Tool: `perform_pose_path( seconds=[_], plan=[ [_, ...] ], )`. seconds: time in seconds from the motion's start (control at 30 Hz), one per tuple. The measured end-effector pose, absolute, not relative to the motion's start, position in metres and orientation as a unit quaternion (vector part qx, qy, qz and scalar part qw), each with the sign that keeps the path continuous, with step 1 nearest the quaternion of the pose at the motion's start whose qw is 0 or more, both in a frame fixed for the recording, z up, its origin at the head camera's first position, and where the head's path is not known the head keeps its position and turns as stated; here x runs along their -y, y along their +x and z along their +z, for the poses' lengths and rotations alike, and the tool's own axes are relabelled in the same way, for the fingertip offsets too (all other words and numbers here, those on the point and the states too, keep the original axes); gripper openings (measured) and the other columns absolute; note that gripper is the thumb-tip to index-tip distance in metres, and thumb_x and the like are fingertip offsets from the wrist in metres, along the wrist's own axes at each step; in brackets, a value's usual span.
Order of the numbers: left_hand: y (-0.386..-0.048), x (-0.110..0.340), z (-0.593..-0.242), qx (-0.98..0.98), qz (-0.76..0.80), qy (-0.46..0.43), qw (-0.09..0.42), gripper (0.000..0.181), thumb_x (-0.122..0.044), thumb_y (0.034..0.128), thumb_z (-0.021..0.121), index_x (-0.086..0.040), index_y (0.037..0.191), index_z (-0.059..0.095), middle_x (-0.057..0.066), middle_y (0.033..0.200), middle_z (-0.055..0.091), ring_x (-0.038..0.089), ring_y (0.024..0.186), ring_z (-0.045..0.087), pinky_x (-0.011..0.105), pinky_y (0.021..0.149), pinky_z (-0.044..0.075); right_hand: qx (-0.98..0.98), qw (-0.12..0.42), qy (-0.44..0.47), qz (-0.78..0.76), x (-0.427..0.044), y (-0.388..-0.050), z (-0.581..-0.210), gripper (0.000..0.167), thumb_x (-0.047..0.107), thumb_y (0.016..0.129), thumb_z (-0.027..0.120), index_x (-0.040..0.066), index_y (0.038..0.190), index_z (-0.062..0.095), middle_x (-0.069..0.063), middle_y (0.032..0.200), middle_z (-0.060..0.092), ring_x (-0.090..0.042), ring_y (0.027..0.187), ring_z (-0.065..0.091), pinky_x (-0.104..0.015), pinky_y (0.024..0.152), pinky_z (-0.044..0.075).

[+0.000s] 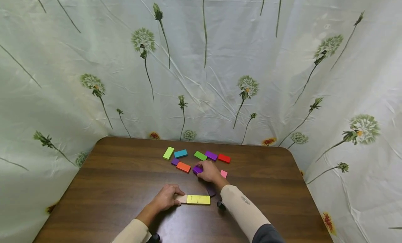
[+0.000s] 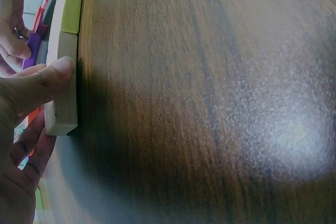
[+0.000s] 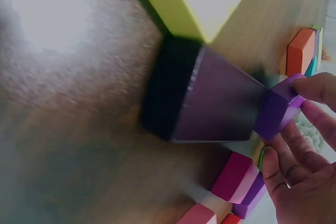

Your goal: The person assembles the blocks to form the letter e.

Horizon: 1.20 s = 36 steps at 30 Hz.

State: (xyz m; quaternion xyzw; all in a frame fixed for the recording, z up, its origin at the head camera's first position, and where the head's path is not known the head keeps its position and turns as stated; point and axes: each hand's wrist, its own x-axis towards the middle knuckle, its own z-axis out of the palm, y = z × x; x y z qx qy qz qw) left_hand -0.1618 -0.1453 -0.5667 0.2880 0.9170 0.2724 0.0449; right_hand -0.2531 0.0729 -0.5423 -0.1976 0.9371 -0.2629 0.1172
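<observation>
Pale and purple are the colours being held: the left hand is pinching a pale block between thumb and fingers; the right hand, at two o'clock from it, is grasping a purple block the same way, though whether that block is resting on the table or hanging just above it I cannot tell. At three o'clock from the pale block, a yellow block is lying end to end with it, touching; at two o'clock from the yellow one, a dark block is lying just beside its far corner.

The step in hand seems to be picking up or setting down the purple block while the left hand is steadying the short row; the next move would be calling for a secure pinch, a level path and a right sleeve kept off the dark block.

Farther out, clocked from the right hand, a pink block is lying at three; a red block at two; a violet block at twelve; a green block at eleven; a blue block at ten; an orange block at nine; beyond them all, a flowered sheet is hanging.
</observation>
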Motion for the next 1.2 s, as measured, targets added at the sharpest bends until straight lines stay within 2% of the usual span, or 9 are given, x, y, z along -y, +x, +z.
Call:
perform_pose_path(
  seconds=[0.27,0.43,0.83,1.2],
  plan=[
    [-0.162,0.146,-0.566,-0.919,0.263,0.29,0.048,0.03,-0.012,0.0657,0.085,-0.008,0.094,0.077,-0.004,0.083,0.067,0.012,0.08,0.061,0.034,0.076,0.045,-0.934,0.125,-0.216,-0.255,-0.075,-0.244,-0.548,0.039,0.009,0.079,0.072,0.007,0.118,0.067,-0.01,0.111,0.064,-0.023,0.102,0.058,-0.039,0.089,0.046],
    [-0.163,0.147,-0.564,-0.919,0.263,0.289,0.048,0.03,-0.012,0.0658,0.085,-0.008,0.094,0.077,-0.003,0.083,0.067,0.013,0.08,0.061,0.034,0.076,0.045,-0.932,0.127,-0.228,-0.253,-0.076,-0.243,-0.55,0.04,0.007,0.078,0.073,0.006,0.118,0.066,-0.01,0.11,0.065,-0.024,0.103,0.058,-0.039,0.091,0.046],
    [-0.163,0.146,-0.567,-0.918,0.266,0.289,0.055,0.03,-0.013,0.0661,0.085,-0.008,0.095,0.077,-0.005,0.083,0.067,0.01,0.079,0.059,0.035,0.077,0.043,-0.922,0.125,-0.233,-0.283,-0.082,-0.244,-0.554,0.034,0.01,0.082,0.073,0.006,0.115,0.068,-0.009,0.106,0.067,-0.023,0.101,0.06,-0.038,0.089,0.047],
    [-0.163,0.146,-0.568,-0.916,0.267,0.296,0.048,0.03,-0.013,0.066,0.085,-0.007,0.094,0.077,-0.004,0.082,0.067,0.01,0.079,0.059,0.034,0.076,0.043,-0.916,0.13,-0.223,-0.306,-0.085,-0.245,-0.555,0.032,0.008,0.08,0.075,0.004,0.111,0.069,-0.008,0.099,0.067,-0.02,0.092,0.06,-0.035,0.083,0.049]
  ],
)
